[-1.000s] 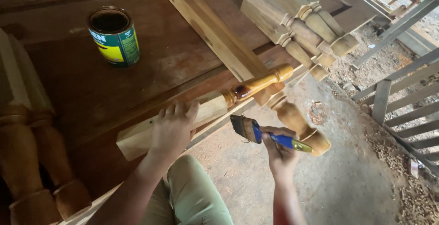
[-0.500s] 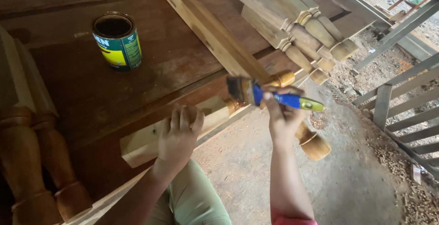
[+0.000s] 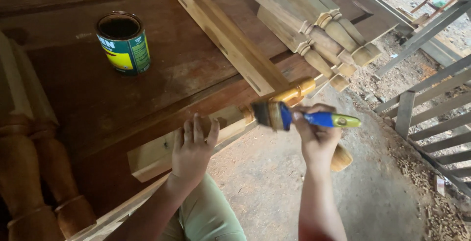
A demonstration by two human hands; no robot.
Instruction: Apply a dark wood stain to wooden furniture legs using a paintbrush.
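Wood, stiff and probably heavy: the turned post (image 3: 235, 123) overhangs the tabletop's (image 3: 162, 89) near edge; its freshly coated end looks slippery, so its bare square end suits holding. Left hand (image 3: 192, 149) presses flat there, unclenched; right hand (image 3: 316, 135) grasps the paintbrush (image 3: 294, 117)

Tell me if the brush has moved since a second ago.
Yes. The brush has gone up from below the turned leg onto it, nearer the can.
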